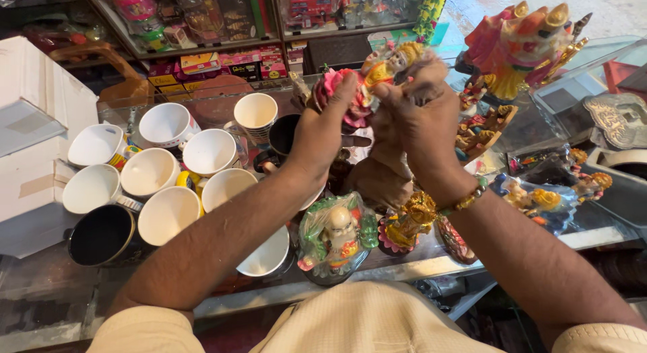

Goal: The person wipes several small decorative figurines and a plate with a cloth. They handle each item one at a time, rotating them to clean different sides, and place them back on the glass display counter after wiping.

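Pink-based figurine [364, 83], seemingly wrapped, gripped by both hands [377, 127].

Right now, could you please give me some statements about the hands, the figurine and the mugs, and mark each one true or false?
1. Both hands hold one small colourful figurine above the glass counter. True: the left hand and the right hand are both on it.
2. The mugs stand to the right of the hands. False: they stand to the left.
3. Every mug is white inside. False: the mug nearest the left forearm is black.
4. The right wrist wears a beaded bracelet. True.
5. A plastic-wrapped figurine lies below the hands. True.
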